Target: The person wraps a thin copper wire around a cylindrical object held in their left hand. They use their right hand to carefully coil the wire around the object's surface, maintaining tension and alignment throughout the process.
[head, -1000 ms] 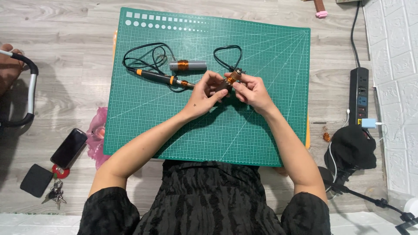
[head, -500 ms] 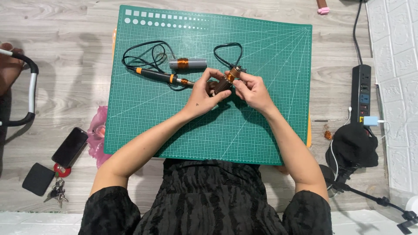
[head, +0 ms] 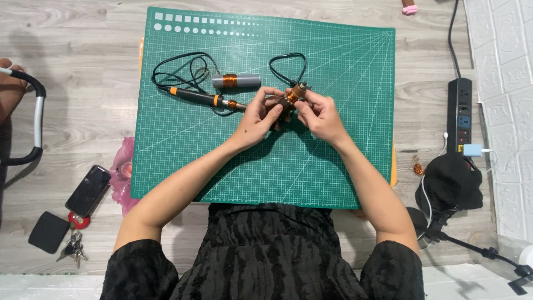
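While both forearms angle inward, the hands meet over the green cutting mat.
Left hand and right hand pinch a small copper-wound motor part together, fingertips curled, just above mid-mat; a black soldering iron and grey cylinder lie just left.

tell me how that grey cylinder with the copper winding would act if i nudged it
The grey cylinder lies on its side on the green mat, so it would probably roll. It looks rigid, not floppy. The copper winding may add some weight at its middle.
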